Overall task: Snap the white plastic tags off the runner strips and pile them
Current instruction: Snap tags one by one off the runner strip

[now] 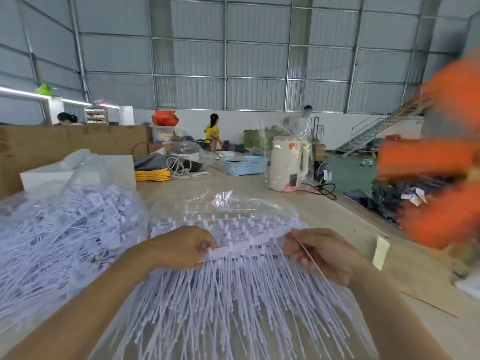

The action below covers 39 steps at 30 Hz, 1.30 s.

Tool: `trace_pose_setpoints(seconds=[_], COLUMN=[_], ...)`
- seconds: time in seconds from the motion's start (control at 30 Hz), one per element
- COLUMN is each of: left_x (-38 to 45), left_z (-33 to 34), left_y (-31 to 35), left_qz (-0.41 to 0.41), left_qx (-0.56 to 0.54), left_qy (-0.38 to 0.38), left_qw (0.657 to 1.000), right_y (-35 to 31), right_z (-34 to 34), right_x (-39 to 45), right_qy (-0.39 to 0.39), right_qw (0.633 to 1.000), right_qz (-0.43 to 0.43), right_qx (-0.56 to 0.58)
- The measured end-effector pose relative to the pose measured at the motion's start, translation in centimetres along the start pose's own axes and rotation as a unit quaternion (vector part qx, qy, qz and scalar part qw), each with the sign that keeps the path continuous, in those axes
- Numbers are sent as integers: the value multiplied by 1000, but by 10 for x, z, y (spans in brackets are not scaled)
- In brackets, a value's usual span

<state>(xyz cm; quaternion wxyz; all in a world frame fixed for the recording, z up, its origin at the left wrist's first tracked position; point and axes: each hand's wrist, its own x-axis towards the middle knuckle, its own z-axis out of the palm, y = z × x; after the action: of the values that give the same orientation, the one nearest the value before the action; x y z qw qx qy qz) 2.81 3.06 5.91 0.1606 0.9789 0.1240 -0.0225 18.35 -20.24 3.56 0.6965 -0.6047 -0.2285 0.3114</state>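
A stack of white runner strips (233, 302) with long thin tails lies fanned out on the table in front of me, on clear plastic. My left hand (181, 246) pinches the left end of the top row of tag heads (244, 244). My right hand (319, 252) grips the right end of the same row, with a single white tail running across its fingers. A large heap of loose white tags (59, 237) fills the table to my left, partly inside a clear bag.
A blurred person in orange (439, 162) stands close at the right edge. Farther back on the table (345, 222) are a cream kettle (288, 165), a blue basket (245, 165), a yellow cable coil (153, 175) and a white box (78, 172).
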Motion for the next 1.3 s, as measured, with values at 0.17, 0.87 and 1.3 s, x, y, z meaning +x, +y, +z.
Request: trace_pose_setpoints(seconds=[0.17, 0.87, 1.3], left_x=[11, 43, 45], left_z=[3, 54, 52], left_y=[47, 103, 84], left_qz=[43, 171, 202], left_qx=[16, 139, -16], left_qy=[221, 279, 137], left_qw=[974, 935, 970], right_y=[-1, 16, 11], right_z=[4, 20, 19], right_x=[1, 8, 2], right_qy=[-20, 172, 54], right_qw=[998, 855, 911], right_qz=[-49, -311, -331], right_qx=[22, -377, -242])
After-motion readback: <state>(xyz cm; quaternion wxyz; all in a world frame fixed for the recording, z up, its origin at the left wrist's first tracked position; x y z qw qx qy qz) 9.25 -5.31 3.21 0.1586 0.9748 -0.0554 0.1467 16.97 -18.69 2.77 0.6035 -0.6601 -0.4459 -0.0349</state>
